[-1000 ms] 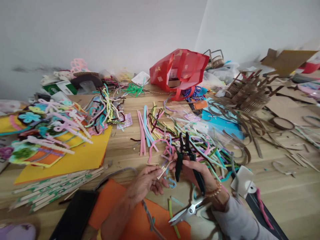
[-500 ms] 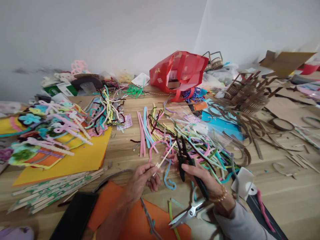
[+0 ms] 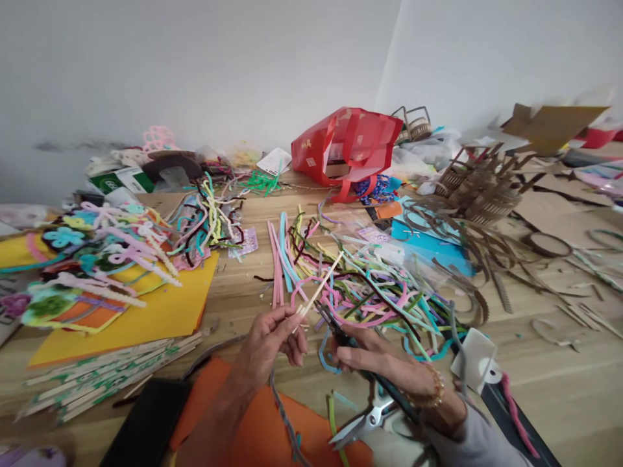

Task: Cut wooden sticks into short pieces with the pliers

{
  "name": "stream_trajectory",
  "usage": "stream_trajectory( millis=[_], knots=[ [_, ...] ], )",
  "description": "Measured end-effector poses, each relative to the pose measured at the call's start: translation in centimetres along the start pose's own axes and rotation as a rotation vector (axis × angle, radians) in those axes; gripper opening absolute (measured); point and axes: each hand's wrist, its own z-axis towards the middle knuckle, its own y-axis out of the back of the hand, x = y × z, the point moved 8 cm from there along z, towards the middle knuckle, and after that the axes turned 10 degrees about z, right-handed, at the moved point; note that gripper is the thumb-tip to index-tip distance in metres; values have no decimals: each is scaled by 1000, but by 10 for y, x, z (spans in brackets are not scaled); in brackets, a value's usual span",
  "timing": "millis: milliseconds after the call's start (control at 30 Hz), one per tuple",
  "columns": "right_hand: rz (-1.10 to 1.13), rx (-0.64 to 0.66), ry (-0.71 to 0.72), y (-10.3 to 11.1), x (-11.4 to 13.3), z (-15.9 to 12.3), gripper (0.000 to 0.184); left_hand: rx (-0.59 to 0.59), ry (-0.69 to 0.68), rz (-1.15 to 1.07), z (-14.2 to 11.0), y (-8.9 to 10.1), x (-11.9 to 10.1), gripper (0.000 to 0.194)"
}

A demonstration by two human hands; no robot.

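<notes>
Head view: I log the left hand [image 3: 269,347] pinching a wooden stick [image 3: 318,292] between closed fingers. The right hand [image 3: 374,361] grips pliers [image 3: 341,336] firmly, at the near edge of the pipe cleaners [image 3: 374,295].

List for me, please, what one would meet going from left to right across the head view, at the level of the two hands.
Yellow card sheet, left hand, right hand, white card piece, curled cardboard scrap.
</notes>
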Motion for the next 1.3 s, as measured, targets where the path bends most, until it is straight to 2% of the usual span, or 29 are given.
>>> stream_trajectory(
  millis=[200,333,533,700,1000,1200,1300],
  knots=[
    [-44,80,87,-6,-1,3,50,53,9,106,-4,-16,-4,35],
    [-55,82,97,-7,-1,4,53,94,34,157,-3,-22,-3,38],
    [-47,82,133,-7,6,3,46,133,41,198,-4,-27,-1,39],
    [-37,99,108,-9,9,2,48,151,40,210,-3,-27,2,38],
    [-19,100,54,-9,-9,6,51,160,7,248,-5,-24,4,34],
    [-13,117,89,-13,0,5,46,154,-10,285,-6,-21,5,34],
    [-79,100,44,-12,-2,5,44,136,-18,324,-10,-22,2,33]
  ],
)
